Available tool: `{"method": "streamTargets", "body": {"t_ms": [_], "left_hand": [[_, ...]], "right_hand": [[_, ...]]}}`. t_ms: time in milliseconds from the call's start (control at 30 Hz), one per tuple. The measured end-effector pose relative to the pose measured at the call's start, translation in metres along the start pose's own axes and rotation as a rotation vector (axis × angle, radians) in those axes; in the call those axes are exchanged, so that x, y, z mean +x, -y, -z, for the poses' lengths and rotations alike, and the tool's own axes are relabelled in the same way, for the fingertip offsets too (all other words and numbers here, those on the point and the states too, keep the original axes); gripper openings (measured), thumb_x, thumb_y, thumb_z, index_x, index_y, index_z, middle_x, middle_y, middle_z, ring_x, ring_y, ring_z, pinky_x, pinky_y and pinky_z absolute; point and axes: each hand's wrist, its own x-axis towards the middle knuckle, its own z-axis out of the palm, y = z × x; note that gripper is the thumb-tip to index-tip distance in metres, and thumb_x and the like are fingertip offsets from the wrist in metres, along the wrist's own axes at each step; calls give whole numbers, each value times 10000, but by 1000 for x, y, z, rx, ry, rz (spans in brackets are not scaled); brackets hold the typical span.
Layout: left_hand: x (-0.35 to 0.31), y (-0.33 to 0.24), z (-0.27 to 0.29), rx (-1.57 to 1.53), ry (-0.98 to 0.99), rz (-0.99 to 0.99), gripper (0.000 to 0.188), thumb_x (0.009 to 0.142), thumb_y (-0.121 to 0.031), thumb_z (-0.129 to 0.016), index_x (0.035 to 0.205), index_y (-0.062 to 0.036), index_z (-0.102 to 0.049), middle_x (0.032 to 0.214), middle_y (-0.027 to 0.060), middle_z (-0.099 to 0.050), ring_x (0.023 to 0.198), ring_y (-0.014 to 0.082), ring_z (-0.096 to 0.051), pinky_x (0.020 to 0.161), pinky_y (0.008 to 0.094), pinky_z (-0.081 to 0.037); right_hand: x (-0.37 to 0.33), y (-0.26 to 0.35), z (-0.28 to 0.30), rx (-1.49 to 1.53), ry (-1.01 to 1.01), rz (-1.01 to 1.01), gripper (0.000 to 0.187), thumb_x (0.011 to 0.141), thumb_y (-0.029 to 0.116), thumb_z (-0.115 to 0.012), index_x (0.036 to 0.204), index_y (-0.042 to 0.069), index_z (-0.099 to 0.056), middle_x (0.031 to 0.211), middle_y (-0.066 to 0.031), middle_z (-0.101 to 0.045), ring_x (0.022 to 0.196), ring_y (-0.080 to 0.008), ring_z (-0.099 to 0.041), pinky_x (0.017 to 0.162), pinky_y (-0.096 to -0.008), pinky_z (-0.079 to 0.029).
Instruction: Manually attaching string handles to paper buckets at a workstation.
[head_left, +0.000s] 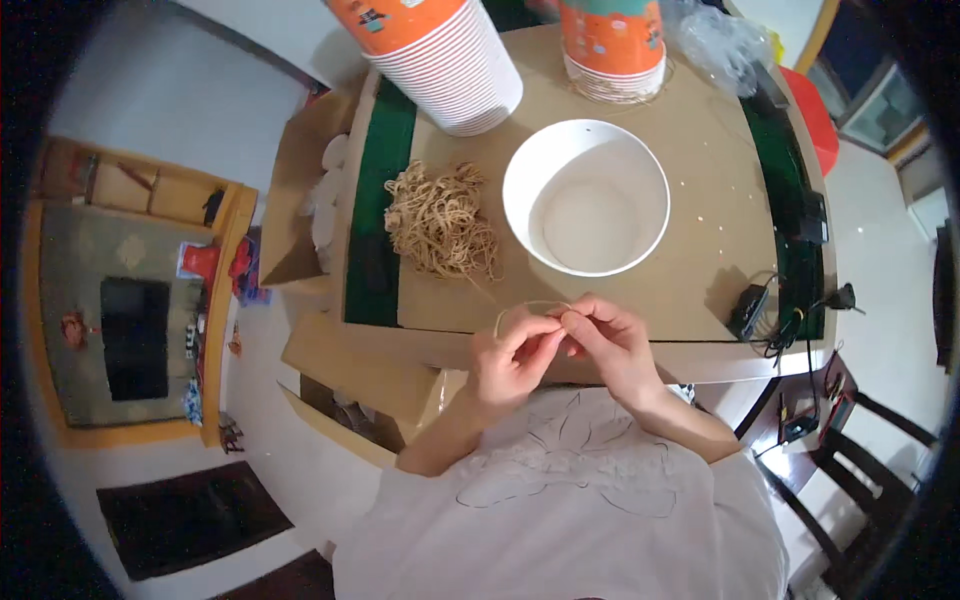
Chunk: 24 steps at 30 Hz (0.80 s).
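My left hand and my right hand meet just over the table's near edge, fingertips pinched together on a thin tan string. A loop of the string arches above the fingers. Left of centre lies a tangled heap of the same tan string, with a strand trailing toward my hands. Beyond my hands stands a white paper bucket, upright with its mouth facing up and nothing visible inside. What exactly the fingertips do with the string is too small to tell.
A tall stack of orange-and-white paper buckets leans at the back left. Another stack stands at the back, string around its base. A clear plastic bag, a black adapter with cables and open cardboard boxes surround the cardboard-covered tabletop.
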Motion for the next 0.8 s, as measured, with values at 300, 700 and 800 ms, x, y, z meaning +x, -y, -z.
{"method": "streamTargets", "body": {"t_ms": [300, 700, 800], "left_hand": [[-24, 11, -16, 81, 188, 140, 93, 784, -31, -687, 841, -55, -618, 696, 56, -571, 540, 136, -554, 494, 261, -441], [-20, 14, -19, 54, 445, 40, 215, 789, -74, -662, 1003, -73, -635, 966, 88, -591, 838, 254, -594, 705, 334, -497], [6, 5, -15, -102, 226, 94, 269, 822, 13, -628, 1089, -18, -616, 975, 92, -582, 822, 174, -570, 701, 285, -479]], "right_hand": [[-7, -21, 25, 144, -298, 68, 217, 969, 181, -479, 971, 15, -619, 888, -27, -614, 782, -103, -529, 748, -259, -433], [-15, -10, 41, -28, -162, 151, 267, 1002, 219, -390, 901, 45, -566, 715, 25, -477, 625, -70, -411, 573, -221, -364], [-19, 0, 35, -226, -107, 234, 226, 993, 186, -416, 913, 34, -563, 715, 17, -469, 638, -80, -425, 592, -224, -385]]}}
